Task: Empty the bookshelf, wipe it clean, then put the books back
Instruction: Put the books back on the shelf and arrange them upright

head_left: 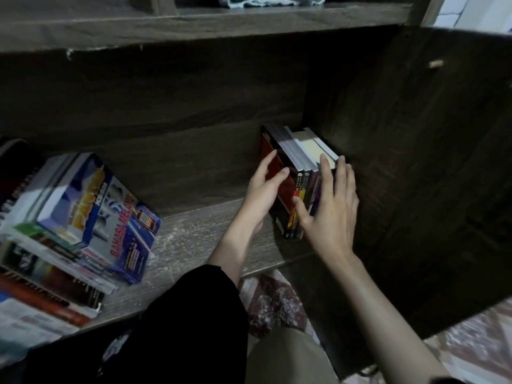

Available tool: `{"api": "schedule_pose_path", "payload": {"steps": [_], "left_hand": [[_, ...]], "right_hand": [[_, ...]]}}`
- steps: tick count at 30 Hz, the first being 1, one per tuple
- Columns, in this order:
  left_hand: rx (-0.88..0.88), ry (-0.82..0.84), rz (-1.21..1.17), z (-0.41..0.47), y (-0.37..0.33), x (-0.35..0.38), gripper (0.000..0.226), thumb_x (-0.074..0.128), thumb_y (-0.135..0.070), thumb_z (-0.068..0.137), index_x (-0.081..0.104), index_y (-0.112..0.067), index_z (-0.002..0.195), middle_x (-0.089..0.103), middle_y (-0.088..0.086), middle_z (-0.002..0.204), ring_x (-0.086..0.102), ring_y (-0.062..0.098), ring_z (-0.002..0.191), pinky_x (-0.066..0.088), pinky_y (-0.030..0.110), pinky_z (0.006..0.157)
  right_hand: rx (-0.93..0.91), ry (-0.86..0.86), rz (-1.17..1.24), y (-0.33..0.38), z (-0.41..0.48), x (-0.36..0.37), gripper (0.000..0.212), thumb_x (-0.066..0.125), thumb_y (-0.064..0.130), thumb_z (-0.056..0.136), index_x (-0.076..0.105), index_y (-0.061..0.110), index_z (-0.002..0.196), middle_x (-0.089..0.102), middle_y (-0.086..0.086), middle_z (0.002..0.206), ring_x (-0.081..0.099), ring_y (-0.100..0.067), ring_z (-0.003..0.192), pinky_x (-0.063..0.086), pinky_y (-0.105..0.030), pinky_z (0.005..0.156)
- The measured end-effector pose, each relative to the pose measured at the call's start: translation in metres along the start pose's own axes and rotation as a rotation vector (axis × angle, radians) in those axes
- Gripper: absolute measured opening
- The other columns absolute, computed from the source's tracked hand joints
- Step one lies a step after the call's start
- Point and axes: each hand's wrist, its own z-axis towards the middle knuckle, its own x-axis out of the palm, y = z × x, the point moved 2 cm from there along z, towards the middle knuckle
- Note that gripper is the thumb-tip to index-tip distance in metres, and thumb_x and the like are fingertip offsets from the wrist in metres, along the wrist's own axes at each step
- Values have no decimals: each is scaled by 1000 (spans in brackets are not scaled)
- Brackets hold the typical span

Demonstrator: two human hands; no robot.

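Bookshelf [194, 236]: you are facing its lower board, which is showing whitish marks on the bare stretch.

Left end: a slumped pile of large books [83, 217] is leaning over.

Right end: a small set of paperbacks [299, 156] is standing upright against the side panel [415, 162].

Your left hand [266, 189] is pressing flat, fingers straight, on the red outer cover. Your right hand [329, 206] is lying spread across the spines with its fingers extended. Neither hand is clenching anything.

Judgement: the set is likely handling light and stiff as one block, but glossy covers may be slipping and the middle volumes dropping out. You should be clamping both outer covers low, near the spines.

A cloth [271, 1] is lying on the shelf above.
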Motion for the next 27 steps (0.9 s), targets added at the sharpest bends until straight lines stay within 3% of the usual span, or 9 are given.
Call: {"api": "schedule_pose_path", "payload": {"steps": [6, 8, 13, 17, 19, 22, 25, 27], "left_hand": [[0, 39, 83, 5, -10, 5, 51, 52, -24, 97, 35, -34, 144, 37, 6, 149, 35, 17, 136, 30, 40, 114], [-15, 49, 137, 9, -13, 10, 50, 50, -26, 97, 35, -34, 144, 40, 5, 147, 41, 19, 133, 33, 42, 112], [-28, 89, 177, 15, -15, 3, 51, 51, -18, 96, 37, -34, 143, 42, 2, 146, 42, 16, 131, 36, 39, 110], [-59, 123, 163, 4, -21, -3, 58, 44, -1, 96, 36, -33, 144, 37, 5, 150, 36, 16, 135, 33, 36, 111], [-22, 88, 180, -11, -26, -9, 55, 45, -2, 96, 39, -30, 143, 43, 3, 145, 43, 14, 129, 36, 30, 108], [91, -134, 347, -47, -33, -34, 51, 50, -13, 96, 39, -29, 143, 41, -1, 147, 38, 13, 133, 29, 26, 110], [218, -530, 837, -101, -36, -84, 52, 52, -18, 94, 38, -26, 144, 31, 3, 151, 20, 20, 139, 22, 34, 111], [298, -781, 1096, -134, -35, -123, 55, 57, -14, 88, 42, -16, 142, 37, 16, 144, 25, 31, 129, 28, 44, 105]], "right_hand": [[6, -3, -27, 3, 2, -1, 82, 63, 42, 86, 21, 12, 150, 20, -15, 156, 15, -31, 145, 22, -49, 113], [4, -79, 12, 5, 4, -5, 76, 61, 35, 88, 23, 9, 149, 20, -16, 156, 15, -31, 144, 21, -49, 113], [-292, -54, -105, 15, 11, 4, 57, 47, 24, 92, 32, 11, 146, 30, -13, 153, 21, -29, 143, 15, -42, 116], [-297, -69, -171, 13, 14, 9, 61, 59, 19, 87, 38, 9, 143, 43, -15, 144, 32, -32, 136, 17, -42, 114], [-294, -65, -204, 14, 14, 10, 69, 65, 18, 80, 37, 9, 143, 43, -14, 143, 32, -32, 135, 18, -47, 114], [-272, -63, -200, 17, 15, 9, 73, 68, 18, 77, 38, 9, 142, 43, -14, 142, 31, -33, 135, 13, -52, 115], [-268, -54, -206, 15, 14, 9, 76, 71, 18, 75, 36, 9, 143, 42, -15, 143, 30, -35, 134, 12, -53, 116], [-262, -52, -185, 16, 14, 8, 77, 71, 16, 74, 36, 8, 143, 41, -16, 143, 30, -36, 134, 12, -53, 116]]}}
